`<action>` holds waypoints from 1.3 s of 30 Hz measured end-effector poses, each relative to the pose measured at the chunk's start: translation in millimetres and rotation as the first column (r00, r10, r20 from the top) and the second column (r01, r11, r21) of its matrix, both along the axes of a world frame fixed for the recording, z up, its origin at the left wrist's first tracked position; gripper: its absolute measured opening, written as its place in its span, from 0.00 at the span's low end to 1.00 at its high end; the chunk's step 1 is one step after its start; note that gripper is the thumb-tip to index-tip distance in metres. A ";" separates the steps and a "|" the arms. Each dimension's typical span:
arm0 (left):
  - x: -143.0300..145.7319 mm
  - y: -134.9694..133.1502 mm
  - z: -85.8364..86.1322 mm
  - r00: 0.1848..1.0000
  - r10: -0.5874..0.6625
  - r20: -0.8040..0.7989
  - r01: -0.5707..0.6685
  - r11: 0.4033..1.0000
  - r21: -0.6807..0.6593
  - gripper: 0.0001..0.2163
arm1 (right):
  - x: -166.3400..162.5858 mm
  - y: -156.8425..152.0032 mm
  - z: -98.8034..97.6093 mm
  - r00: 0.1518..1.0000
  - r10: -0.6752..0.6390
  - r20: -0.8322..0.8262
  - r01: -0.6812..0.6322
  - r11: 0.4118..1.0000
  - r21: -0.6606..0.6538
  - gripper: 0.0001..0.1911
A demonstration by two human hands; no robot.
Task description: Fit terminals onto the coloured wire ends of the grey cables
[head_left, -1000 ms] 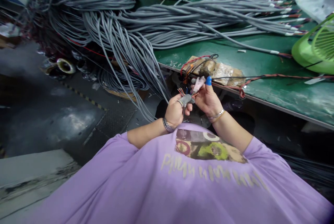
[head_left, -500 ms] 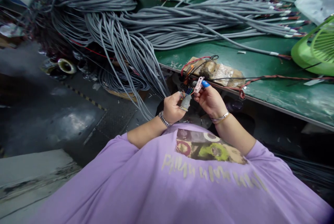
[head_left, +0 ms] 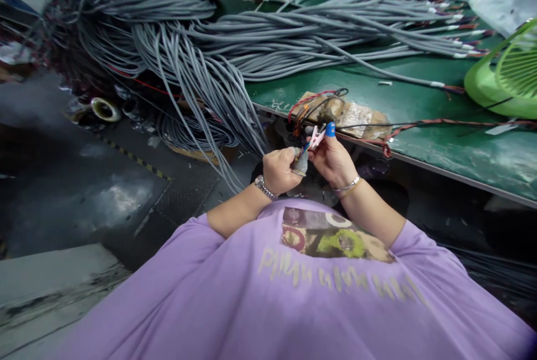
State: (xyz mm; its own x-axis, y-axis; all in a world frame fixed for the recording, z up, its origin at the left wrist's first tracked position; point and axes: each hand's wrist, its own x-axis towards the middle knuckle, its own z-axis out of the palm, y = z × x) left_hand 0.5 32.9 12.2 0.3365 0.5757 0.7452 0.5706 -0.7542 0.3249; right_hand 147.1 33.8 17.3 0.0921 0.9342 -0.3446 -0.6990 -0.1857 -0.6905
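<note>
My left hand (head_left: 279, 171), with a metal watch on the wrist, is closed on a small bunch of thin coloured wires (head_left: 304, 151). A grey cover (head_left: 300, 164) with a pale rim appears to sit on one of its fingers. Just to the right, my right hand (head_left: 331, 160) grips a pale pink clip (head_left: 316, 137) like a clothespin between thumb and fingers. A blue cover (head_left: 330, 129) is on that thumb. The clip's tip points down at the wires; I cannot tell whether it pinches them.
Bundles of grey cables (head_left: 293, 41) lie across the green table (head_left: 423, 145) and hang over its edge at left. A taped cardboard piece (head_left: 363, 119) with red and black wires sits at the front edge. A green fan (head_left: 503, 77) stands at right. Coiled cables (head_left: 193, 128) are below.
The pink clip has turned from facing me broadside to edge-on, its tip now at the wires. My right hand has come slightly left, closer to my left hand.
</note>
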 end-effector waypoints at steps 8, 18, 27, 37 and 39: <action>-1.8 -0.5 -7.9 1.000 -0.023 -0.003 0.022 0.988 -0.152 0.08 | -3.6 1.3 0.2 0.997 -0.049 -0.066 0.049 0.999 -0.001 0.24; -9.0 -18.5 6.4 0.929 0.056 0.366 0.214 0.725 -0.655 0.13 | 10.8 -9.3 -8.6 0.996 0.080 -0.038 -0.081 0.996 -0.036 0.27; -9.2 -21.5 3.6 0.696 0.349 0.628 0.540 0.321 -0.778 0.18 | 20.2 -21.0 -19.3 0.989 0.066 -0.135 -0.086 0.985 -0.149 0.20; -5.5 -31.7 2.6 0.694 0.328 0.640 0.569 0.295 -0.768 0.19 | 25.9 -33.1 -15.5 0.998 0.020 -0.066 -0.030 0.987 -0.155 0.16; -3.7 -31.5 -2.2 0.725 0.288 0.625 0.561 0.278 -0.779 0.18 | 30.6 -36.0 -17.3 1.000 0.014 -0.008 -0.015 0.994 -0.110 0.16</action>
